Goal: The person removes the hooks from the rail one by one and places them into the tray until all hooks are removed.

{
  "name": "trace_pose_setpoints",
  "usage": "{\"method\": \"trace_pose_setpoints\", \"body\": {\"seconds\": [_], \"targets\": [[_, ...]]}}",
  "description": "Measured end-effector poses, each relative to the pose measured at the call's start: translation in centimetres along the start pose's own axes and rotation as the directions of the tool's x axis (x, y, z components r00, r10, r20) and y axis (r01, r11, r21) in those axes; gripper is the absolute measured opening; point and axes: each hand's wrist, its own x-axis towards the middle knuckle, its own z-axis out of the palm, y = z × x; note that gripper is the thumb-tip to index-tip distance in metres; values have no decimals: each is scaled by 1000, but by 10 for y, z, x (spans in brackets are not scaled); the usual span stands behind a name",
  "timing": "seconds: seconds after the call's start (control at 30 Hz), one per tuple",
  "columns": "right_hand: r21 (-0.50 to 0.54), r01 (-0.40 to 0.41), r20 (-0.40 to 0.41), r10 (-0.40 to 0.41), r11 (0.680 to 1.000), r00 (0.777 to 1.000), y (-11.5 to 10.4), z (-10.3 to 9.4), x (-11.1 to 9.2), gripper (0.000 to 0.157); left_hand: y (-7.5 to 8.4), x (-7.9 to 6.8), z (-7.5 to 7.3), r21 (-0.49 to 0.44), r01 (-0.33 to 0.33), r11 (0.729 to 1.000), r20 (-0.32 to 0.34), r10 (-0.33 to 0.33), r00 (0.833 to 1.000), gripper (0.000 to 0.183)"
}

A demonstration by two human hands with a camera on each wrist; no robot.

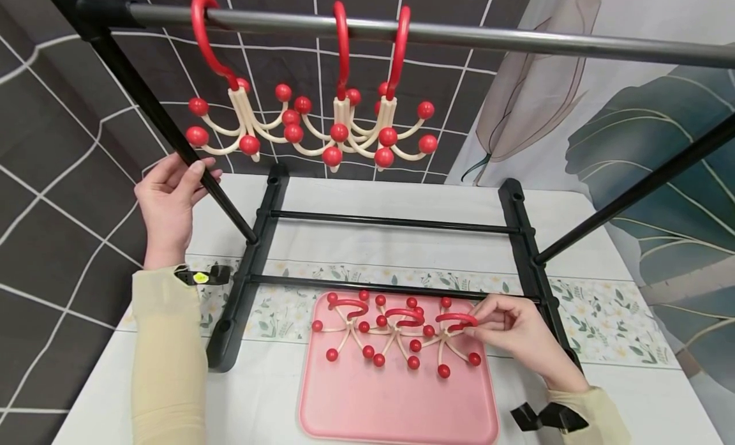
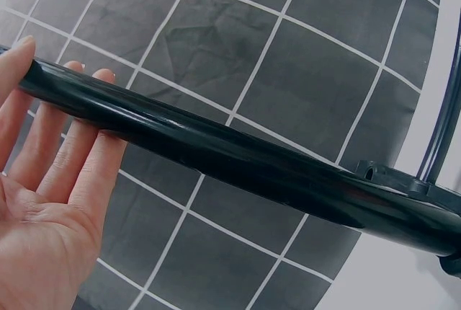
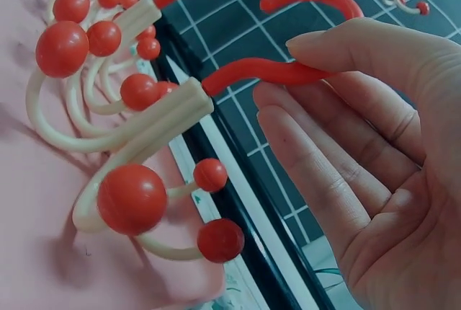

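My left hand grips a slanted black post of the rack, thumb on one side and fingers on the other. With thumb and fingers, my right hand pinches the red hook of a hanger with cream arms tipped by red balls. This hanger is the rightmost of three on a pink tray. Beside it are a middle hanger and a left hanger, their red hooks uppermost. Three similar hangers hang from the grey rail, among them a left one.
The rack's black feet stand on a white table with a floral cloth strip. A low black crossbar runs just behind the tray. Dark tiled wall covering lies at the left, a leaf-patterned curtain at the right.
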Motion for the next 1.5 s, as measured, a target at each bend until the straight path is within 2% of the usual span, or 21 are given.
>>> {"method": "trace_pose_setpoints", "body": {"seconds": [0.37,0.63,0.7,0.83,0.9,1.1,1.23,1.33,1.5], "targets": [[28,1,23,-2,1000,1000,3,-2,1,26,0,0,0,-3,-3,1000,2,3,1000,35],[-30,-42,24,43,999,999,-9,-4,3,35,0,0,1,-5,-8,1000,3,8,1000,35],[-40,-23,26,24,999,999,-14,-5,5,38,0,0,1,-4,-8,1000,3,8,1000,35],[-1,82,32,-82,997,996,-25,-8,11,45,0,0,1,-3,-6,1000,4,6,1000,34],[-13,106,16,-105,994,994,-32,-10,15,46,0,0,1,-2,-5,1000,3,5,1000,34],[-139,97,-63,-107,985,992,-56,-14,35,44,2,0,0,4,-9,1000,5,9,1000,34],[-170,169,-125,-191,971,974,-73,-14,52,41,3,-1,-1,13,-12,1000,0,12,1000,34],[-156,247,-170,-272,956,947,-89,-13,65,40,3,-1,-2,20,-13,1000,-7,13,1000,33],[-144,338,-217,-363,930,906,-114,-10,82,41,3,-1,-2,27,-4,1000,8,4,1000,34]]}}
